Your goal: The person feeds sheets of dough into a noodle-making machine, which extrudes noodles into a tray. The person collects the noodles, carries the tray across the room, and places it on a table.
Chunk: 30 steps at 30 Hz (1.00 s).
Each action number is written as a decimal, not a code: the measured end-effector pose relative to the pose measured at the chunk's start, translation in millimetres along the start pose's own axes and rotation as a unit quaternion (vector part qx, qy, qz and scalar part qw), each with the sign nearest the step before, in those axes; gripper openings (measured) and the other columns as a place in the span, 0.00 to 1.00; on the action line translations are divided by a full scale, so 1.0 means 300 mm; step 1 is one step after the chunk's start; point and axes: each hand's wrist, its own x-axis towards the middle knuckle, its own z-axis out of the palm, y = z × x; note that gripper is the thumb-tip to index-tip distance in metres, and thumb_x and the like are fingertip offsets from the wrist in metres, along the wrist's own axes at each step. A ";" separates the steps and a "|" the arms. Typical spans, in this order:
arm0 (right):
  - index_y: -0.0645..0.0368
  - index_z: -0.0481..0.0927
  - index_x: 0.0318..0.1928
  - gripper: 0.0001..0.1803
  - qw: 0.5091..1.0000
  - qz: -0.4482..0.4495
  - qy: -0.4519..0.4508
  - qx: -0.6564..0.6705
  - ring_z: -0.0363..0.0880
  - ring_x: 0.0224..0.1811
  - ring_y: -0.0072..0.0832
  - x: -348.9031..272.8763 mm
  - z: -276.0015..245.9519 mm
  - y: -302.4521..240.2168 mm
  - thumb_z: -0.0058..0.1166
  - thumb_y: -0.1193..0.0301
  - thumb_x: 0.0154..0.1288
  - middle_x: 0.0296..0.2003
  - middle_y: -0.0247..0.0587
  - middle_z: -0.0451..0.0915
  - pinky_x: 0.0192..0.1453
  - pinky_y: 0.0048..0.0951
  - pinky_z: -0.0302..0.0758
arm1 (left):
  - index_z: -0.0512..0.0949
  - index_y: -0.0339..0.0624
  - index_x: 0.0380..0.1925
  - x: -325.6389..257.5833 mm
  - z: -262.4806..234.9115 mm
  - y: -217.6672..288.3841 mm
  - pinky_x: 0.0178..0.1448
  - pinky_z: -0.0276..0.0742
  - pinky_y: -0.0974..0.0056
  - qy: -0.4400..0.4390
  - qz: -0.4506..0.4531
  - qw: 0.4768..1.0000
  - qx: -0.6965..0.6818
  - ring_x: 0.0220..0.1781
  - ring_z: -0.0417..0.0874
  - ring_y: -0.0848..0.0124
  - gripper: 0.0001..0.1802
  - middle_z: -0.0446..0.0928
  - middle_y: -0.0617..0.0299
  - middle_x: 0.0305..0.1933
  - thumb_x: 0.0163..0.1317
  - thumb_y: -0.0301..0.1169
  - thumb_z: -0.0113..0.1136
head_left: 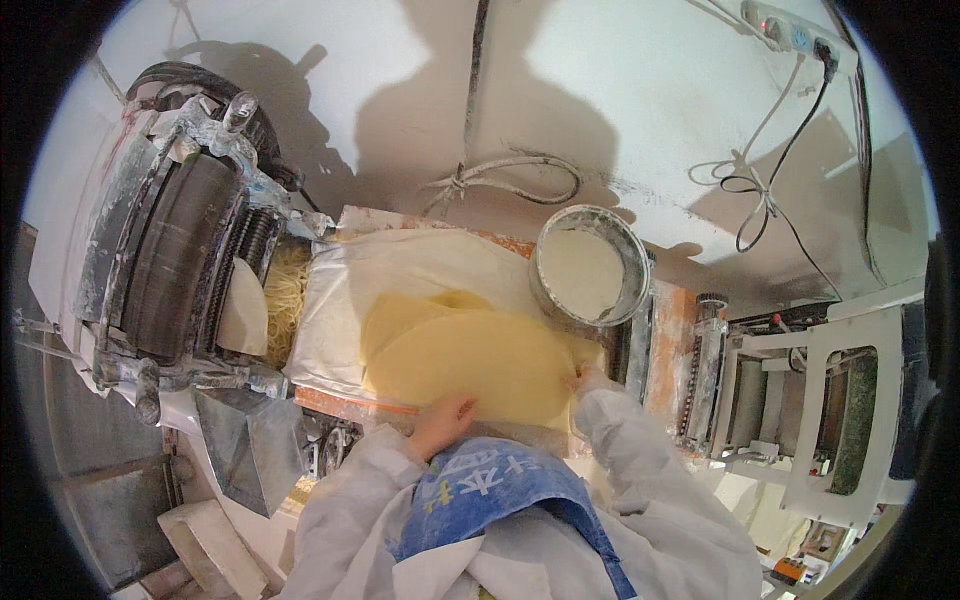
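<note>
A broad, pale yellow sheet of dough [480, 365] spreads in front of me, blurred along its edges. It overlaps another yellow sheet [395, 318] on the white cloth [335, 320]. At the near edge, my left hand [445, 425] is closed on the upper sheet, its fingers curled and partly hidden. My right hand [582, 377] pinches the same sheet by its right end. Just beyond that hand stands a round tub [580, 270] with white powder, probably flour, inside.
On the left is a roller machine [185, 255] with cut noodles [287, 300] beside its rollers. A metal hopper [245, 450] sits below it. More machinery with rollers [745, 400] and a white frame [845, 410] fills the right. Cables [765, 195] hang from a power strip [800, 35] on the wall.
</note>
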 end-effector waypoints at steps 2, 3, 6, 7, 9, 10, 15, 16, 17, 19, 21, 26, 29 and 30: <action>0.60 0.69 0.48 0.23 0.997 0.018 -0.051 -0.048 0.71 0.46 0.38 -0.012 0.007 0.020 0.48 0.60 0.54 0.45 0.45 0.72 0.45 0.33 0.68 | 0.73 0.39 0.38 -0.006 -0.009 -0.018 0.42 0.71 0.63 0.018 -0.005 1.000 0.006 0.38 0.76 0.61 0.14 0.74 0.54 0.37 0.53 0.35 0.51; 0.60 0.69 0.47 0.22 0.994 0.012 -0.078 -0.069 0.72 0.44 0.37 -0.015 0.006 0.027 0.48 0.60 0.54 0.43 0.45 0.74 0.44 0.32 0.68 | 0.73 0.39 0.38 -0.007 -0.012 -0.024 0.42 0.71 0.62 0.023 0.012 1.000 0.013 0.38 0.76 0.61 0.14 0.74 0.54 0.37 0.53 0.35 0.51; 0.59 0.73 0.42 0.18 0.974 -0.059 -0.076 -0.206 0.75 0.38 0.37 -0.016 0.001 0.042 0.47 0.61 0.54 0.36 0.46 0.76 0.40 0.32 0.69 | 0.74 0.39 0.37 -0.004 -0.021 -0.021 0.42 0.71 0.62 0.029 0.031 0.999 0.020 0.37 0.76 0.61 0.14 0.75 0.54 0.36 0.53 0.35 0.52; 0.58 0.74 0.39 0.16 0.959 -0.089 -0.060 -0.263 0.76 0.36 0.36 -0.012 0.004 0.044 0.47 0.61 0.53 0.33 0.47 0.77 0.39 0.32 0.70 | 0.74 0.39 0.36 -0.003 -0.022 -0.012 0.41 0.71 0.61 0.011 0.027 0.999 0.017 0.37 0.76 0.61 0.14 0.75 0.54 0.35 0.53 0.35 0.52; 0.58 0.73 0.38 0.15 0.932 -0.141 -0.089 -0.323 0.75 0.34 0.34 0.000 0.027 0.039 0.46 0.62 0.54 0.32 0.45 0.76 0.36 0.31 0.69 | 0.73 0.38 0.39 0.002 -0.021 0.017 0.43 0.70 0.61 -0.034 0.036 0.996 0.068 0.39 0.75 0.59 0.15 0.74 0.52 0.37 0.52 0.34 0.52; 0.57 0.73 0.37 0.14 0.922 -0.168 -0.120 -0.327 0.75 0.33 0.33 0.007 0.050 0.028 0.46 0.62 0.54 0.32 0.44 0.76 0.35 0.31 0.69 | 0.72 0.38 0.40 0.006 -0.018 0.035 0.44 0.70 0.61 -0.052 0.035 0.993 0.096 0.40 0.75 0.58 0.16 0.74 0.52 0.38 0.52 0.34 0.52; 0.56 0.72 0.33 0.10 0.925 -0.218 -0.306 -0.048 0.73 0.29 0.26 0.112 0.204 -0.149 0.44 0.63 0.56 0.30 0.40 0.73 0.28 0.28 0.68 | 0.69 0.39 0.44 0.043 0.050 0.095 0.47 0.67 0.56 0.083 0.220 0.971 -0.053 0.44 0.73 0.55 0.20 0.72 0.47 0.40 0.51 0.36 0.52; 0.56 0.72 0.35 0.11 0.931 -0.139 -0.304 0.146 0.72 0.29 0.25 0.127 0.234 -0.196 0.44 0.63 0.56 0.32 0.39 0.73 0.27 0.26 0.68 | 0.67 0.39 0.46 0.057 0.056 0.084 0.49 0.66 0.57 0.066 0.201 0.973 -0.095 0.46 0.71 0.56 0.22 0.71 0.48 0.43 0.52 0.37 0.51; 0.56 0.72 0.36 0.12 0.890 -0.050 -0.309 0.332 0.72 0.30 0.23 0.143 0.246 -0.238 0.45 0.62 0.56 0.34 0.39 0.73 0.27 0.24 0.67 | 0.65 0.40 0.49 0.068 0.067 0.071 0.51 0.64 0.58 0.042 0.095 0.984 -0.142 0.48 0.70 0.57 0.24 0.70 0.50 0.46 0.53 0.38 0.50; 0.56 0.72 0.36 0.13 0.845 -0.227 -0.287 0.390 0.73 0.28 0.24 0.176 0.236 -0.296 0.46 0.60 0.56 0.34 0.36 0.73 0.25 0.24 0.68 | 0.60 0.40 0.52 0.095 0.065 0.026 0.56 0.60 0.60 -0.008 -0.067 0.969 -0.239 0.54 0.65 0.61 0.28 0.66 0.56 0.51 0.56 0.44 0.48; 0.56 0.72 0.38 0.15 0.813 -0.218 -0.297 0.451 0.73 0.27 0.25 0.178 0.203 -0.296 0.47 0.59 0.56 0.34 0.35 0.73 0.25 0.23 0.69 | 0.59 0.42 0.54 0.105 0.054 -0.019 0.58 0.59 0.59 0.018 -0.115 0.921 -0.372 0.56 0.63 0.62 0.29 0.65 0.58 0.53 0.57 0.48 0.45; 0.56 0.68 0.47 0.21 0.873 -0.026 -0.342 0.345 0.73 0.30 0.25 0.082 0.177 -0.215 0.49 0.58 0.57 0.35 0.35 0.73 0.34 0.22 0.71 | 0.58 0.45 0.55 0.086 0.007 -0.040 0.59 0.58 0.55 0.031 -0.137 0.659 -0.739 0.57 0.63 0.61 0.28 0.64 0.60 0.54 0.59 0.49 0.40; 0.55 0.65 0.51 0.23 0.838 -0.081 -0.308 0.443 0.74 0.32 0.26 0.009 0.219 -0.275 0.49 0.59 0.57 0.37 0.37 0.74 0.36 0.23 0.72 | 0.58 0.43 0.55 0.056 -0.005 -0.013 0.60 0.58 0.55 -0.034 -0.050 0.549 -0.834 0.57 0.62 0.61 0.28 0.64 0.57 0.54 0.60 0.48 0.40; 0.55 0.65 0.52 0.23 0.789 -0.074 -0.337 0.509 0.73 0.33 0.26 -0.011 0.224 -0.315 0.49 0.60 0.57 0.37 0.37 0.73 0.36 0.23 0.72 | 0.58 0.42 0.55 0.046 -0.003 -0.006 0.59 0.58 0.56 -0.071 -0.029 0.507 -0.858 0.57 0.62 0.62 0.27 0.64 0.57 0.54 0.60 0.46 0.41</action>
